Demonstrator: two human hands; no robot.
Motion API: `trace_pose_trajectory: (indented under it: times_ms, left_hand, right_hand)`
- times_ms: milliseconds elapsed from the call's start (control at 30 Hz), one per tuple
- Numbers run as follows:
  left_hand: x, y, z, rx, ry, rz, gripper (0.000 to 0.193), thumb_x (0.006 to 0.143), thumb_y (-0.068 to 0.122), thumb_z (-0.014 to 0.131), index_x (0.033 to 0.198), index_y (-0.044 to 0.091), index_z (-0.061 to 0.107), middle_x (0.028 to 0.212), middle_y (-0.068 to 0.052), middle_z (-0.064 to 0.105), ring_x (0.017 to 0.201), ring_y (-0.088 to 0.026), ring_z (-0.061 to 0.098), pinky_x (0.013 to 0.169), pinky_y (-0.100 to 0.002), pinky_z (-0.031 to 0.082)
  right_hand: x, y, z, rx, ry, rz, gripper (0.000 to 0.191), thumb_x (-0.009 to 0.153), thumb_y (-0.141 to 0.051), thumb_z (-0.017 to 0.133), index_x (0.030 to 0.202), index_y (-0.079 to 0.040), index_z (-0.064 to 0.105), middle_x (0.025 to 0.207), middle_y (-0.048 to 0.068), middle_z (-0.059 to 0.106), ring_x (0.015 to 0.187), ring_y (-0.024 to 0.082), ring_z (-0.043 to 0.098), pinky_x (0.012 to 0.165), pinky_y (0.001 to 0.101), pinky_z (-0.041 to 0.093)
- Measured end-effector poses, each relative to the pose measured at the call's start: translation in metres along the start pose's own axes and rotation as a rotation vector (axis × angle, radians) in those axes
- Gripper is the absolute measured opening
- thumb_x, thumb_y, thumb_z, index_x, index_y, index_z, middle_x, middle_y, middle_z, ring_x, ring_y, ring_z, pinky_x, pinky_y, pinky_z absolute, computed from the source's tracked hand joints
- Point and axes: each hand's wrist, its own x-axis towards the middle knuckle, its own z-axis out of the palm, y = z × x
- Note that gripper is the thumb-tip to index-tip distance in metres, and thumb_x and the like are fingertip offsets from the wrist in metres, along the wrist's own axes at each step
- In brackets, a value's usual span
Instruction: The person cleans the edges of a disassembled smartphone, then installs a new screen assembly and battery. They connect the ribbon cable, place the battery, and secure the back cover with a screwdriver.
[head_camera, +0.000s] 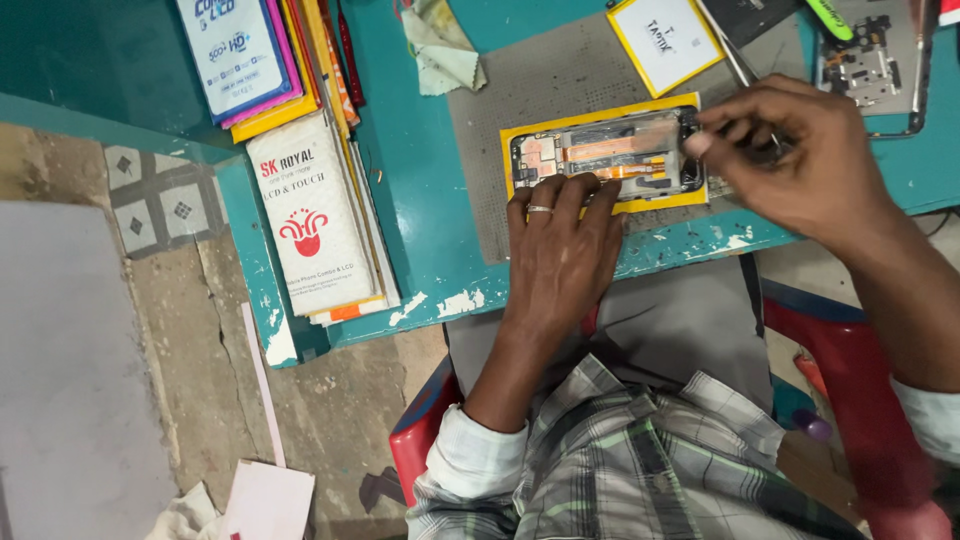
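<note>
The opened phone (607, 158) lies back-side up on a yellow-edged sheet (600, 203), itself on a grey mat (545, 80) near the front edge of the teal bench (420, 180); that edge, chipped and flecked with white, runs just below the sheet, so there is little room toward the person; to the left of the mat the bench top is bare for a stretch before a stack of flat boxes (310, 210) that reaches the bench's left corner; further boxes (250, 55) lie behind it.

The left hand (560, 250), a ring on one finger, lies flat with fingers close together, its fingertips (570, 188) pressing the phone's near long edge and the sheet; it grips nothing. The right hand (800, 160) is curled narrow at the phone's right end, thumb and fingers pinched around a thin metal tool (738, 62) whose shaft runs up and away past the knuckles; whether the tip touches the phone I cannot tell, for the fingers hide it.

Behind the mat lie a crumpled cloth (440, 50), a white card with a yellow border (665, 38) and a second opened phone (870, 65) at the far right; the floor (310, 400) below is cracked, worn concrete; the person sits on a red chair (850, 400) in a checked shirt.
</note>
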Motion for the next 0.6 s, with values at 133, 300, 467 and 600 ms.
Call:
trace_pose_trajectory:
  times_ms: [133, 300, 467, 600]
  left_hand:
    - [0.006, 0.008, 0.004, -0.057, -0.014, -0.049, 0.030, 0.094, 0.024, 0.074, 0.120, 0.008, 0.071, 0.116, -0.007, 0.064, 0.115, -0.027, 0.057, 0.101, -0.049, 0.041]
    - [0.027, 0.008, 0.015, -0.059, 0.022, -0.157, 0.031, 0.092, 0.026, 0.076, 0.115, 0.007, 0.071, 0.110, -0.011, 0.062, 0.111, -0.031, 0.056, 0.097, -0.050, 0.040]
    - [0.041, 0.010, 0.023, -0.154, 0.060, -0.116, 0.035, 0.086, 0.018, 0.075, 0.119, 0.006, 0.071, 0.113, -0.011, 0.060, 0.112, -0.030, 0.056, 0.098, -0.053, 0.038]
    - [0.046, 0.010, 0.023, -0.204, -0.012, -0.099, 0.027, 0.082, 0.013, 0.076, 0.108, 0.010, 0.073, 0.115, -0.009, 0.063, 0.113, -0.029, 0.057, 0.095, -0.052, 0.037]
  right_hand:
    - [-0.003, 0.002, 0.009, -0.075, 0.021, -0.039, 0.035, 0.081, -0.016, 0.090, 0.104, 0.002, 0.070, 0.087, 0.010, 0.068, 0.075, 0.015, 0.064, 0.066, 0.0294, 0.053]
    - [-0.008, 0.011, 0.012, 0.063, 0.044, 0.032, 0.020, 0.094, -0.010, 0.082, 0.104, 0.001, 0.068, 0.087, 0.005, 0.070, 0.078, 0.008, 0.066, 0.073, 0.0240, 0.053]
    - [-0.011, 0.016, 0.013, 0.118, 0.049, 0.066, 0.019, 0.096, -0.008, 0.080, 0.112, -0.001, 0.072, 0.094, 0.005, 0.071, 0.083, 0.009, 0.067, 0.074, 0.0235, 0.055]
    - [-0.009, 0.011, 0.010, 0.069, 0.008, 0.072, 0.025, 0.096, -0.010, 0.077, 0.120, -0.005, 0.075, 0.097, 0.008, 0.067, 0.080, 0.011, 0.065, 0.069, 0.0256, 0.054]
